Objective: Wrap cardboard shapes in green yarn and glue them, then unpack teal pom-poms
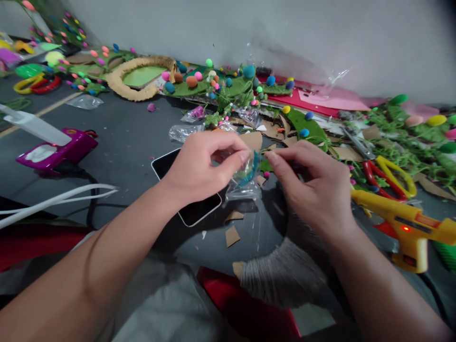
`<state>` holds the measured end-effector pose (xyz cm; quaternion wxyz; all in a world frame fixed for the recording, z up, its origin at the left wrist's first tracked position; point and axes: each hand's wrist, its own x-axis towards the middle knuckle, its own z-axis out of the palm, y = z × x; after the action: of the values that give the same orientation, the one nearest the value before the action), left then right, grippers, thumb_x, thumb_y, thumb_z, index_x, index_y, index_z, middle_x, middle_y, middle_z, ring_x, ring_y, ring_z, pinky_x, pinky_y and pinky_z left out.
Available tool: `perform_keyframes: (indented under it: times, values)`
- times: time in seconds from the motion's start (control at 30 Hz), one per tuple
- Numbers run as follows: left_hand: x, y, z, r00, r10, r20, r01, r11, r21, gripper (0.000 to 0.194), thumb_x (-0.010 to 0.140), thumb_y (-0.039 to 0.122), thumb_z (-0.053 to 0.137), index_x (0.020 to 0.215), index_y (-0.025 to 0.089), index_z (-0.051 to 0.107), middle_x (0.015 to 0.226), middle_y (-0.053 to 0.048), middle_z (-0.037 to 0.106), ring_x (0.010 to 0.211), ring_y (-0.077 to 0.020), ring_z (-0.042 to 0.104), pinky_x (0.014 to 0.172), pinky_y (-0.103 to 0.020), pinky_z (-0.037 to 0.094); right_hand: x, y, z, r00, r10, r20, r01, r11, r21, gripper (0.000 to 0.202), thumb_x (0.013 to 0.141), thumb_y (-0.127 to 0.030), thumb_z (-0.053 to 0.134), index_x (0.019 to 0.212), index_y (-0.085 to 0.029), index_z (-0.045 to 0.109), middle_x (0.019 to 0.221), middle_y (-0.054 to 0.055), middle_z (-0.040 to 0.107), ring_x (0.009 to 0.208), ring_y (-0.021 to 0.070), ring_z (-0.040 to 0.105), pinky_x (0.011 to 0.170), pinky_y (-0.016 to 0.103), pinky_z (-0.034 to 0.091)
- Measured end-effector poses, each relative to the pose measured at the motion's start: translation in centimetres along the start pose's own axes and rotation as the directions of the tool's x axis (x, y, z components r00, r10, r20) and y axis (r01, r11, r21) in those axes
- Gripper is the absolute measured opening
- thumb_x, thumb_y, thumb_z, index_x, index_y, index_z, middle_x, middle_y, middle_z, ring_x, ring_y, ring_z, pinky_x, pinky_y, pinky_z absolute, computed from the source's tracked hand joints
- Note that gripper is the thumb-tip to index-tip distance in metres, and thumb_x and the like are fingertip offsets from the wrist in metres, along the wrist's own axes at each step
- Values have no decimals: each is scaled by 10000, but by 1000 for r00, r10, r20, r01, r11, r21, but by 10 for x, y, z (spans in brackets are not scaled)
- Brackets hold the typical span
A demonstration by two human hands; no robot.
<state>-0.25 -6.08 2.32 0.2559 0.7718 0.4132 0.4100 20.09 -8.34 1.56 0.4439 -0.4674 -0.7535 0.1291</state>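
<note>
My left hand [213, 161] is closed in a pinch on a small clear plastic bag [245, 190] with a teal strip or lump inside it. Just to the right of the bag, my right hand [309, 175] has thumb and forefinger pressed together; anything between them is too small to make out. Under my left hand lies a phone [203, 211], partly covered by the wrist. A curved cardboard piece wrapped in grey yarn [281, 270] rests at the table's front edge, below my right hand.
On the right are a yellow glue gun [402, 223] with a lit red light and red-and-yellow scissors [395, 175]. A purple power adapter [60, 149] with cables sits left. Behind are a tan wrapped ring [116, 83], green leaves with coloured balls [192, 88], and cardboard scraps [232, 236].
</note>
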Motion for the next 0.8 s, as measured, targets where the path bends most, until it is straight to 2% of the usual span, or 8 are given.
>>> perform_keyframes:
  times: [0.1,0.17,0.2,0.33,0.5,0.67,0.8]
  values:
    - [5,-5,-3,990,-127,-54,118,982,-148,141,900,271,692,793,198,749,737,-4,729,662,-133,651,622,-257,530,1,3,-2,995,87,56,-91,994,63,258,1003,-292,575,804,-198,710,698,-5,561,662,126,520,610,296,403]
    - [7,-10,-4,972,-228,-57,204,937,-284,125,890,291,722,830,189,765,775,-18,749,691,-143,681,647,-269,569,0,2,-3,984,130,121,-142,986,91,205,985,-283,593,864,-199,736,718,-7,593,654,119,528,596,286,410]
    - [7,-12,-5,958,-279,-64,241,907,-347,121,882,298,737,850,187,770,799,-24,757,703,-146,690,650,-272,581,0,1,-4,981,156,118,-168,981,97,150,960,-255,618,902,-201,746,724,-9,613,638,115,531,577,280,409]
    - [8,-20,-7,900,-421,-115,303,793,-528,123,858,308,773,903,193,777,867,-35,762,761,-150,701,672,-277,615,-3,-4,-3,979,197,-49,-190,975,113,67,857,-167,703,878,-211,749,694,-11,642,572,112,508,514,276,394]
    - [4,-17,0,893,-449,-16,327,674,-662,157,854,295,786,976,202,750,973,-39,773,860,-175,744,805,-357,654,-5,-7,2,992,122,-41,-116,984,132,59,870,-201,730,901,-223,776,792,13,686,687,141,571,575,297,429]
    - [2,-11,4,886,-458,76,361,577,-733,155,834,176,775,967,193,696,953,-23,773,904,-188,772,888,-398,648,-5,-3,4,983,152,-101,-142,985,101,108,870,-177,729,946,-230,785,724,-17,618,631,112,505,564,277,420]
    - [4,-9,3,876,-469,114,386,540,-748,126,852,130,718,930,190,640,949,-28,774,942,-207,778,890,-405,650,-4,0,3,972,219,-87,-203,966,161,147,848,-177,748,977,-235,788,741,-11,633,625,110,530,549,259,440]
